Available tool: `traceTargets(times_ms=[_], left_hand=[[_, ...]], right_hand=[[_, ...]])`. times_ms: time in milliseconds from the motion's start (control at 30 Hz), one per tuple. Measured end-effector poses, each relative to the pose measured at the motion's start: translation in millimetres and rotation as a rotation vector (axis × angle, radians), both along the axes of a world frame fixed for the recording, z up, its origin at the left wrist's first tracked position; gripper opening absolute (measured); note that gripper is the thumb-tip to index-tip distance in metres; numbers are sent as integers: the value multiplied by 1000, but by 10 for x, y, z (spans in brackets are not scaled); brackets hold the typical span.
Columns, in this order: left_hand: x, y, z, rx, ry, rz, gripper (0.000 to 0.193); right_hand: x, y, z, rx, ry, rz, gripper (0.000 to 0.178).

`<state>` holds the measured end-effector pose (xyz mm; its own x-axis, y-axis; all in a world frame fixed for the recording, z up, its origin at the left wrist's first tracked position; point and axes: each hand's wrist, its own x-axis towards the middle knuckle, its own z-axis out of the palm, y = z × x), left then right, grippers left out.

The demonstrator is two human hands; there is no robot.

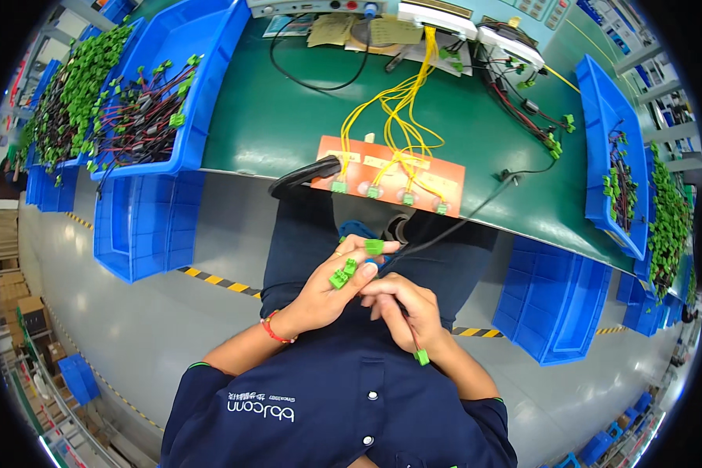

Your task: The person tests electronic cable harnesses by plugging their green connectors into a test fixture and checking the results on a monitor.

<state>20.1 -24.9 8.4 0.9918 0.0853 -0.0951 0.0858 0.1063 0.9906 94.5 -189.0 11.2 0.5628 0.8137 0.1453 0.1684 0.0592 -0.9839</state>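
Observation:
Above my lap, my left hand (327,290) is closed round a few wire harnesses. Their green plug connectors stick out of it: one connector (374,246) by the fingertips, and a pair of connectors (342,274) beside the thumb. My right hand (410,312) meets it at the fingertips, closed on a thin dark-red wire lead. This lead's green end connector (421,356) hangs below my right wrist. The fingers hide most of the wires between the two hands.
An orange test board (452,175) with green sockets and yellow wires lies at the green bench's (269,117) front edge. A black strap-like piece (304,178) overhangs it. Blue bins of harnesses stand left (164,160) and right (597,207). A black cable (476,209) drops towards my lap.

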Motion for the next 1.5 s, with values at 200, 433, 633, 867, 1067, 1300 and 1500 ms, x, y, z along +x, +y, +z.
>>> traceTargets(times_ms=[200,433,633,867,1067,1300,1500], left_hand=[[-34,105,-27,-59,-20,179,28],[-50,253,-75,290,-68,429,26],[-108,456,-2,-458,106,173,41],[-49,488,-71,-646,116,230,31],[172,476,-126,-355,243,319,24],[278,556,-106,-288,235,351,23],[292,598,-93,-374,235,317,22]], right_hand=[[72,149,12,-66,53,89,16],[259,-147,-53,-92,-161,-108,4],[267,-111,-106,195,422,-12,12],[315,-32,-58,198,346,14,29],[239,7,38,-32,-93,116,28],[188,114,-25,-142,-12,101,20],[209,341,-139,14,301,-57,16]])
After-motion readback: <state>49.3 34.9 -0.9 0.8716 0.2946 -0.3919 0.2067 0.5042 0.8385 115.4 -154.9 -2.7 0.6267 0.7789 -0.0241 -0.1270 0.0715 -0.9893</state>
